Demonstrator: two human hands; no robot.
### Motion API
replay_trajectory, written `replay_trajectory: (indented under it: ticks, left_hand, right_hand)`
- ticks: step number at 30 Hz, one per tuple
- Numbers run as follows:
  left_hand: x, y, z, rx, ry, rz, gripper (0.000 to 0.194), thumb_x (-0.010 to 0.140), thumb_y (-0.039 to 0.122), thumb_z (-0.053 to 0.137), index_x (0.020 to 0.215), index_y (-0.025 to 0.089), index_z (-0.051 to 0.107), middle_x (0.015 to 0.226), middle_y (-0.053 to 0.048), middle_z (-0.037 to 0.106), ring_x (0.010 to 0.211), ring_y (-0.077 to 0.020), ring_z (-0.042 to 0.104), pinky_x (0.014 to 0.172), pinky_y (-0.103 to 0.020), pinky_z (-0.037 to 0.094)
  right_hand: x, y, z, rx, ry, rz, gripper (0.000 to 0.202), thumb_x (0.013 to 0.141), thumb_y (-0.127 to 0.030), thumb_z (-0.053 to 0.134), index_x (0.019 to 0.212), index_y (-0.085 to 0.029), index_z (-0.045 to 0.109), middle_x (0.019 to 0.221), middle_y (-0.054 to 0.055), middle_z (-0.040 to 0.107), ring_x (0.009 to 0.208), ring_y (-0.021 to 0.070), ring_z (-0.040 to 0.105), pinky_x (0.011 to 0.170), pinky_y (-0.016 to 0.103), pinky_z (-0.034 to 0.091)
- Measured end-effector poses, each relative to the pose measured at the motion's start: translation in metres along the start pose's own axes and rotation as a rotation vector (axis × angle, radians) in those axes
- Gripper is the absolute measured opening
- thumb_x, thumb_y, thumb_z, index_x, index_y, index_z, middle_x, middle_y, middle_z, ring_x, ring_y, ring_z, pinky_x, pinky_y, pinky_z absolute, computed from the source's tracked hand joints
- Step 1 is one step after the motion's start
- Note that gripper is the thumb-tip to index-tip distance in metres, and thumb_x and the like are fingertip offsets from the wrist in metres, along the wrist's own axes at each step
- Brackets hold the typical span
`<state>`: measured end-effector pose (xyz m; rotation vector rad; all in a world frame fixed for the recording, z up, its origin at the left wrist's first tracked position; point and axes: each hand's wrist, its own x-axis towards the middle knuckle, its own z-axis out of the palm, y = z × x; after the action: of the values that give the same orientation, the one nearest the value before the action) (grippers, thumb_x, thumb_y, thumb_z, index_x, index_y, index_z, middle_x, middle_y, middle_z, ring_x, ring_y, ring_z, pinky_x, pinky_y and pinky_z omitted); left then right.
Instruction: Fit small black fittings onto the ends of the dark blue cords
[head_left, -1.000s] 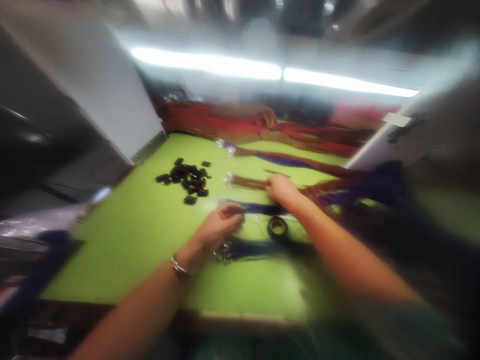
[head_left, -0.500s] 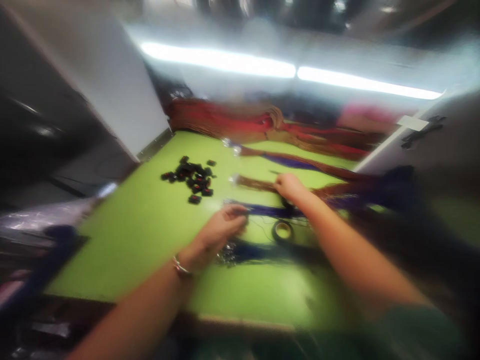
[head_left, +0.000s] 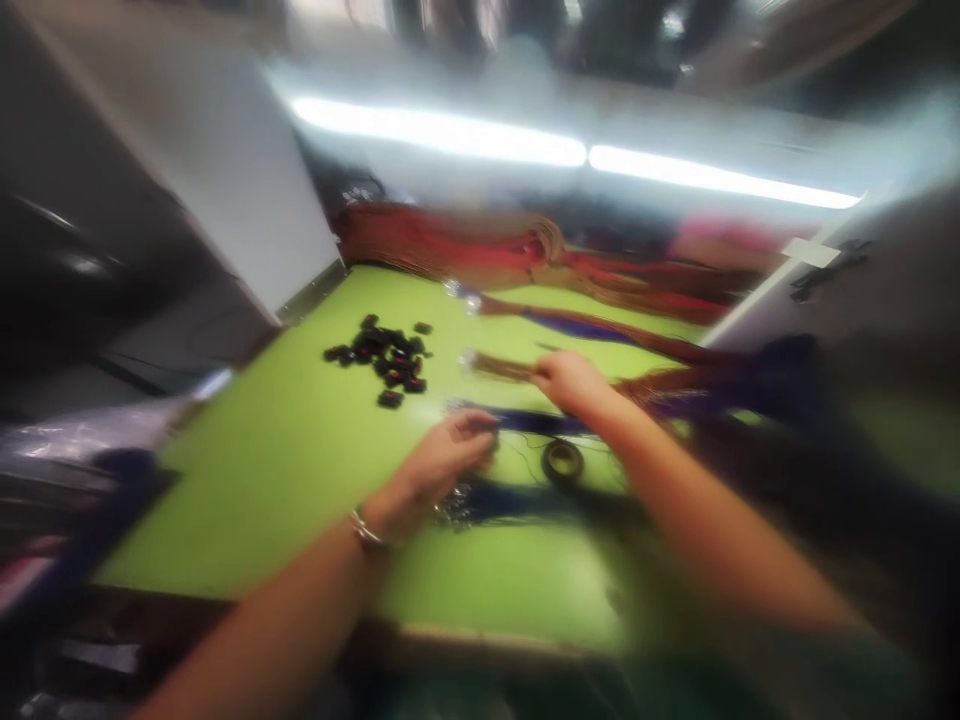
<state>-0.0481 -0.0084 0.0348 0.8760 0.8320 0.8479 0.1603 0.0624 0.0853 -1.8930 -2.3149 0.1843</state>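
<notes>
Left hand [head_left: 457, 447]: held low over the table, fingers bent inward at the near blue bundle [head_left: 541, 420]; whether anything is pinched cannot be told through the blur.
Right hand [head_left: 568, 382]: clenched at the brown bundle [head_left: 504, 368], the fingers curled in over its strands; whether any strand is gripped cannot be made out.
Brown bundle: laid across the table beyond the near blue bundle, its clear or silvery ends [head_left: 469, 360] pointed left, its right part covered by the right hand.
Near blue bundle: stretched between the left hand and the right forearm, partly hidden by both.
Dark blue bundle [head_left: 517, 503]: laid closest to the table's front edge, its shiny tips bunched near the left hand.
Tape roll [head_left: 550, 466]: set flat between the two blue bundles.
Black pieces [head_left: 385, 357]: heaped loosely on the left side of the bundles.
Brown-and-blue bundle [head_left: 600, 328]: spread behind the brown bundle.
Red and brown wires [head_left: 450, 243]: piled along the back.
Table [head_left: 277, 460]: surfaced in green, lit by two bright tubes [head_left: 450, 132].
Bracelet [head_left: 366, 530]: worn on the left wrist.
</notes>
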Motion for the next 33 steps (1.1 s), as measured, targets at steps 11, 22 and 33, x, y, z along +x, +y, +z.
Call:
replay_trajectory:
  ticks: [11, 22, 33]
  left_hand:
    - [-0.002, 0.001, 0.0, -0.019, -0.034, 0.024, 0.034, 0.067, 0.028, 0.075, 0.094, 0.016, 0.06, 0.075, -0.001, 0.061, 0.062, -0.0097, 0.06, 0.058, -0.021, 0.045]
    - [0.0, -0.002, 0.002, -0.122, -0.045, 0.005, 0.029, 0.07, 0.02, 0.073, 0.096, 0.015, 0.06, 0.082, -0.004, 0.063, 0.066, -0.0098, 0.06, 0.06, -0.021, 0.047]
    - [0.003, -0.004, -0.002, -0.121, -0.06, -0.023, 0.03, 0.071, 0.018, 0.072, 0.099, 0.014, 0.061, 0.086, -0.004, 0.063, 0.068, -0.0097, 0.06, 0.064, -0.022, 0.049]
  right_hand:
    - [-0.015, -0.046, 0.015, 0.401, 0.066, -0.154, 0.017, 0.072, -0.015, 0.051, 0.066, -0.015, 0.067, 0.065, 0.001, 0.064, 0.059, 0.0093, 0.048, 0.059, 0.021, 0.033]
    - [-0.076, -0.042, 0.032, 0.348, 0.254, -0.117, 0.012, 0.077, -0.017, 0.051, 0.068, -0.018, 0.059, 0.072, 0.003, 0.061, 0.068, 0.0132, 0.05, 0.064, 0.023, 0.035]
    - [-0.076, -0.04, 0.041, 0.206, 0.293, -0.158, 0.013, 0.081, -0.018, 0.049, 0.071, -0.018, 0.057, 0.074, 0.004, 0.061, 0.069, 0.0136, 0.05, 0.064, 0.024, 0.034]
